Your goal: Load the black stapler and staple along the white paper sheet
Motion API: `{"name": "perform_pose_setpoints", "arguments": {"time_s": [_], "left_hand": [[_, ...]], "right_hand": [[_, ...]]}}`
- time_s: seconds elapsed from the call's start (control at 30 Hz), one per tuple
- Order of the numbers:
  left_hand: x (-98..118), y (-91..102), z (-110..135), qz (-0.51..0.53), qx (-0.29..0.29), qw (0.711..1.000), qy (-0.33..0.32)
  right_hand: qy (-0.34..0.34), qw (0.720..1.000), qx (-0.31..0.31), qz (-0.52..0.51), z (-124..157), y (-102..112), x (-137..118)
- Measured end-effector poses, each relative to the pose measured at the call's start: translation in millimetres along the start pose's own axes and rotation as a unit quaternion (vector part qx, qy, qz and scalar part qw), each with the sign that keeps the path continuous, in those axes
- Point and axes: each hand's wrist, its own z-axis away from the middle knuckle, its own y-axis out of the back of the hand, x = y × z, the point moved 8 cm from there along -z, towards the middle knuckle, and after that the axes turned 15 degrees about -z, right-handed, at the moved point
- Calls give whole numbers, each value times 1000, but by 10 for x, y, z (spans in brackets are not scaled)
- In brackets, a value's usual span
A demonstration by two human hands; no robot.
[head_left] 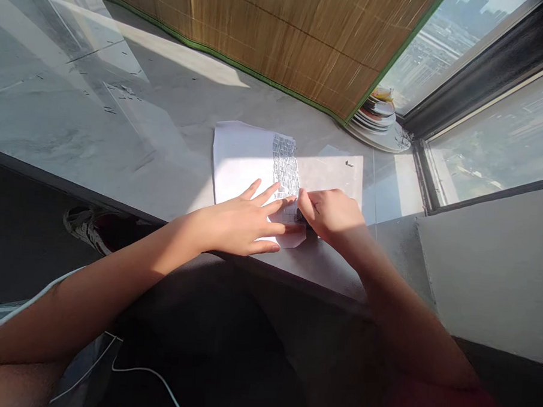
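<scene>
On worktop (121,131), paper (241,160) is laid near front edge. L hand (239,226) is pressed flat on it, grip released, fingers spread. Paper's printed fold is grasped in R hand (331,215), grip clenched. Plates (376,121) are stacked far right.

Strong sunlight is let in through the window (494,135) on the right. A bright patch is thrown across the grey ledge (122,119) and the paper (241,160), which is washed out to plain white in places. The left hand (239,223) and the right hand (334,215) are lit warmly, and a dark shadow is cast just below them. The bottom part is very dim. Straight lines are bent near the edges. Little blur is seen.
</scene>
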Motion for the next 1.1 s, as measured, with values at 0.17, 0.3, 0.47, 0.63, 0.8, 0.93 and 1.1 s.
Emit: {"name": "perform_pose_setpoints", "arguments": {"time_s": [0.17,0.3,0.47,0.63,0.8,0.93,1.1], "left_hand": [[0,-3,-3,-8,-10,1000,3],[14,-17,2,-9,-20,1000,-3],[11,19,7,17,2,1000,-1],[24,6,21,5,2,1000,-8],[20,26,16,22,-10,1000,-5],[-2,63,16,21,5,1000,-1],[-24,42,39,-9,9,1000,-6]], "right_hand": [[33,999,10,36,18,-15,-47],[91,993,34,65,60,11,-134],[102,986,26,127,122,-40,-219],[98,985,37,136,132,-152,-303],[86,996,-21,-10,17,-25,-147],[164,961,-139,-173,-41,262,80],[178,934,-264,-162,-83,394,588]]}}
